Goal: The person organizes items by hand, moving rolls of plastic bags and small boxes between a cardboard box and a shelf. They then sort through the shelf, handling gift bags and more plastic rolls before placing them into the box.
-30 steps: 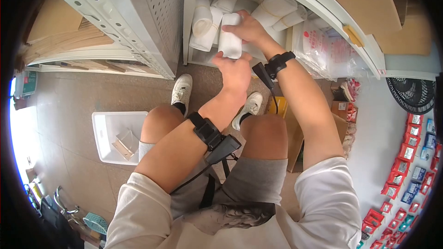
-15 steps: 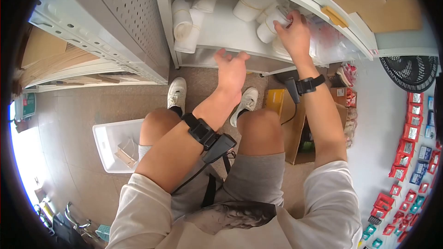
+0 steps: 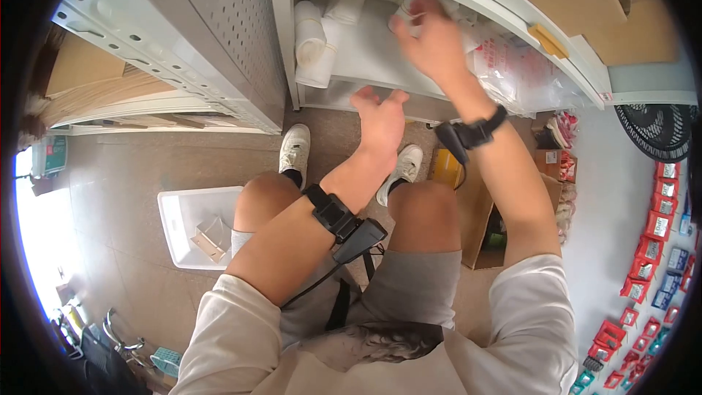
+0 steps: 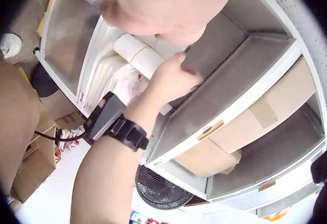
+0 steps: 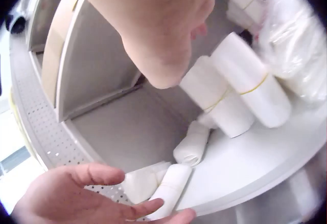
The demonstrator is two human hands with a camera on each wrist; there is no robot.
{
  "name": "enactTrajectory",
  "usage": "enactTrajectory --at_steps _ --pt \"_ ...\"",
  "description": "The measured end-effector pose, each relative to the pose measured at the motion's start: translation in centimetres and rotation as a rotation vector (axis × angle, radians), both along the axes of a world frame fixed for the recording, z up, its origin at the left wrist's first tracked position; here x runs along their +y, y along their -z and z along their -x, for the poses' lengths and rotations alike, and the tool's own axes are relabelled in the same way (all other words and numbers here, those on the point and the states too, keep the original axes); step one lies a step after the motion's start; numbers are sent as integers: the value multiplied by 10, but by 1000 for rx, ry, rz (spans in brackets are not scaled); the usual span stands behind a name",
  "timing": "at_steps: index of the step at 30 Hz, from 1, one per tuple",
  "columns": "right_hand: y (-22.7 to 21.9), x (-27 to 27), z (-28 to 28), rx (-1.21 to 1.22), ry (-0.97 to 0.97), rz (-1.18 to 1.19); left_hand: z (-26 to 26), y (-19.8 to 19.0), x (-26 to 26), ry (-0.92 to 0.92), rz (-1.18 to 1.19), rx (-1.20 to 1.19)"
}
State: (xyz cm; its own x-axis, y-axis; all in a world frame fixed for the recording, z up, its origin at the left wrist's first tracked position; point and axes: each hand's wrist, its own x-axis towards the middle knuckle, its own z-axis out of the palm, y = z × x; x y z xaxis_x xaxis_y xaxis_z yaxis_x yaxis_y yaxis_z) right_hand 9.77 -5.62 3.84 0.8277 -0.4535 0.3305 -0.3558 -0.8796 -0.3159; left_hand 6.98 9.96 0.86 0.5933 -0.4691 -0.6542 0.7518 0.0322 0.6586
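Observation:
My right hand (image 3: 436,42) is over the shelf in the head view, blurred, its thumb and fingers apart beside a banded white roll (image 5: 219,96). Nothing shows held in it; its fingertips are partly hidden in the right wrist view. Another banded roll (image 5: 255,88) lies beside that one. My left hand (image 3: 382,121) hovers in front of the shelf edge, palm up with loosely bent fingers, holding nothing; the right wrist view shows this hand (image 5: 87,198) spread near the rolls at the left end. Those white rolls (image 3: 310,40) lie against the shelf's left side.
Clear plastic packs with red print (image 3: 512,73) fill the shelf's right part. A perforated metal panel (image 3: 219,22) stands at the left. On the floor are a white bin (image 3: 172,227) and an open cardboard box (image 3: 479,238). A black fan (image 3: 658,132) is at the right.
The white roll between my hands went right onto the other rolls with my right hand. That hand has since let go and moved back left and farther in. My left hand stays near the shelf edge.

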Motion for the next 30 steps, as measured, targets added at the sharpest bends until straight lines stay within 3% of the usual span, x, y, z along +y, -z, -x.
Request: enactTrajectory --at_steps 1,3,4,6,8,9,13,15,16,18,19,22,30 --pt "7 7 -26 21 -10 -109 -2 0 0 1 -10 5" --pt "55 0 -83 31 147 -52 -4 0 0 -64 31 40" --pt "47 5 -99 21 146 -53 -8 -3 1 -127 76 82" --pt "30 5 -124 420 234 -621 -17 -10 9 -128 74 76" --pt "73 -12 -144 387 218 -515 -21 -16 15 -123 66 73" --pt "74 -7 -147 356 197 -410 -24 -16 17 -141 75 80" --pt "80 -18 -140 322 220 -597 -34 -18 23 -189 39 102" --pt "98 -41 -138 147 -13 275 -35 -19 23 -195 39 96" --pt "78 -36 -124 151 -7 274 -34 -19 22 -206 49 91" --pt "7 -13 -97 -16 -32 34 -30 -19 19 -194 47 108" --pt "-3 -20 -93 -16 -32 34 -28 -19 19 -187 40 123" --pt "-19 -36 -81 -67 -265 232 -24 -22 21 -180 48 121" --pt "-23 -45 -72 135 -110 424 -27 -21 21 -209 54 133"
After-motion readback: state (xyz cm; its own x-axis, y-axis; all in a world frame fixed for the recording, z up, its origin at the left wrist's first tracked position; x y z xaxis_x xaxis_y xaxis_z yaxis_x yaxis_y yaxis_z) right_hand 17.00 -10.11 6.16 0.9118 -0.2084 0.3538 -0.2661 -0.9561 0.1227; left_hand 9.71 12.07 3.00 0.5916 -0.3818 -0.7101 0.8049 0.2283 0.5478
